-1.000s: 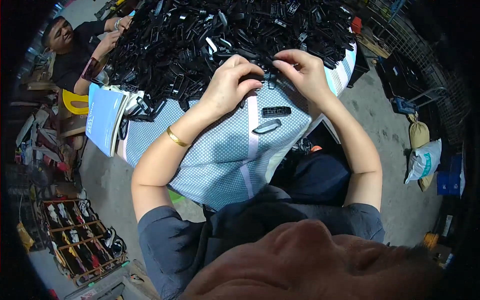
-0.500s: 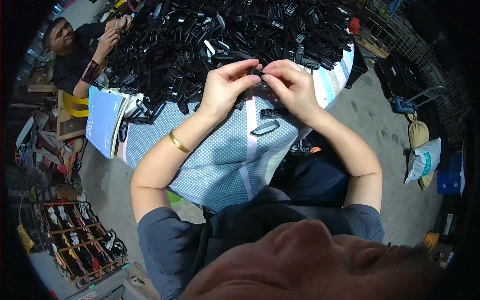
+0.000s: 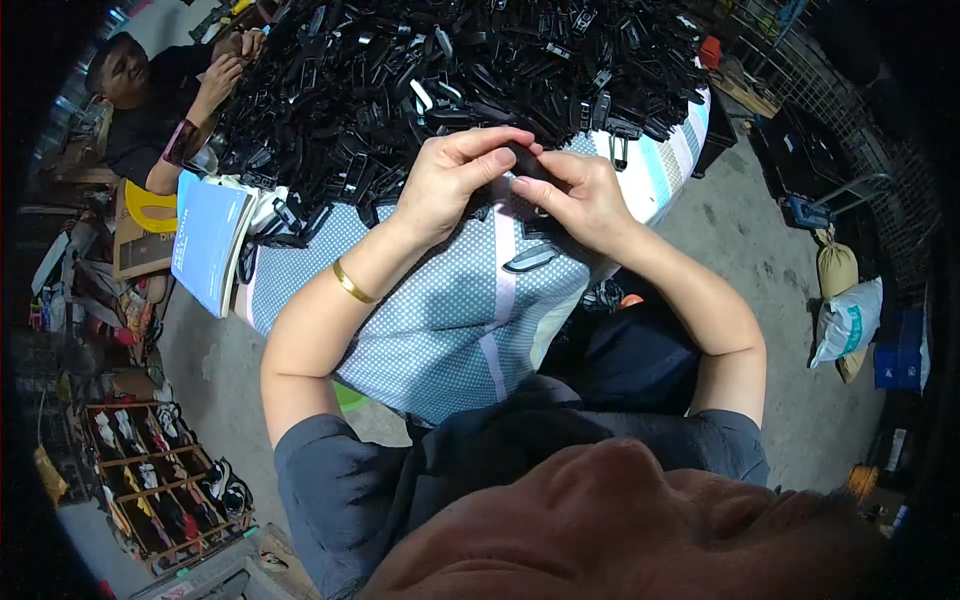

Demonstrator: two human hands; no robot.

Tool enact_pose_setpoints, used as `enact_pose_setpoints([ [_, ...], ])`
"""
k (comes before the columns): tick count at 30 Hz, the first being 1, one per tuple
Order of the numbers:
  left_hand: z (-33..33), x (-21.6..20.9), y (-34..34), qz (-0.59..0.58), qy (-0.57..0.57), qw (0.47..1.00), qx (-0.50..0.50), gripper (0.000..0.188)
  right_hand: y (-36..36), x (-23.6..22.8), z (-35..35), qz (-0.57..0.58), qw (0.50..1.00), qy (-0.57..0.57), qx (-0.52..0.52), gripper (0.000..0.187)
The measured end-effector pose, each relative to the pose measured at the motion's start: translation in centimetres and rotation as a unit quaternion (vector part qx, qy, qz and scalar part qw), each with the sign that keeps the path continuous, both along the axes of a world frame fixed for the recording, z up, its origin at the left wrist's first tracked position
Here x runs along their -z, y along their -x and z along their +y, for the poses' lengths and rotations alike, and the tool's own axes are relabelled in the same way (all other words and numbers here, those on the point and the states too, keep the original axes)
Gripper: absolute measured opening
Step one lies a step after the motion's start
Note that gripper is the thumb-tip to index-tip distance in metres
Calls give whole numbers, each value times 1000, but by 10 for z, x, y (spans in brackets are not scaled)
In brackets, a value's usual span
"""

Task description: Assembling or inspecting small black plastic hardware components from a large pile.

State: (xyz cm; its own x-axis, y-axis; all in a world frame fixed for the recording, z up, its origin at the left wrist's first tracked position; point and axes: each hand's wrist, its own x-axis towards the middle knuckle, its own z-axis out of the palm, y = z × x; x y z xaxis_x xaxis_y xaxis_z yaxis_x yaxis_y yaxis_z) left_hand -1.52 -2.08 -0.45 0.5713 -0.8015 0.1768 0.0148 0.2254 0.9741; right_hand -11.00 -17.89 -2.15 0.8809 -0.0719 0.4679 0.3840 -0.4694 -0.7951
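Observation:
My left hand [image 3: 447, 185] and my right hand [image 3: 590, 203] meet over the near edge of a big heap of black plastic pieces [image 3: 400, 110]. Between them, a small black plastic piece [image 3: 527, 168] is gripped by the fingertips and thumbs of both. Its exact kind is partly hidden by the fingers. Just below the hands, an oval black piece with a shiny edge [image 3: 530, 257] lies on the patterned cloth [image 3: 420, 330]. Another dark piece beside it is mostly in shadow.
Across the heap at left, another person's hands [image 3: 222, 72] work at its edge. A blue book [image 3: 208, 245] lies at the table's left side, near a yellow tape roll [image 3: 150, 207]. Sacks [image 3: 848, 320] stand on the floor at right; a compartmented rack [image 3: 165, 480] sits lower left.
My fingers have shifted around the black piece, and more of it shows between them. The right thumb is lower and farther from the left thumb. Both hands have dropped slightly.

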Motion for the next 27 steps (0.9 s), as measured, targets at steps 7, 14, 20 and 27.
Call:
enact_pose_setpoints([
  [7,-1,-12,-8,-101,-85,991,39,28,2,-15,-15,12,980,195,34,24],
  [14,7,-8,-20,-503,-241,821,-125,23,10,-17,-39,115,940,281,-157,35],
  [20,-16,-2,-5,-633,-327,687,-144,27,-1,-12,-37,-2,908,417,32,35],
  [27,-10,-4,-14,-549,-176,800,-167,22,-14,-2,-37,-81,917,389,41,29],
])
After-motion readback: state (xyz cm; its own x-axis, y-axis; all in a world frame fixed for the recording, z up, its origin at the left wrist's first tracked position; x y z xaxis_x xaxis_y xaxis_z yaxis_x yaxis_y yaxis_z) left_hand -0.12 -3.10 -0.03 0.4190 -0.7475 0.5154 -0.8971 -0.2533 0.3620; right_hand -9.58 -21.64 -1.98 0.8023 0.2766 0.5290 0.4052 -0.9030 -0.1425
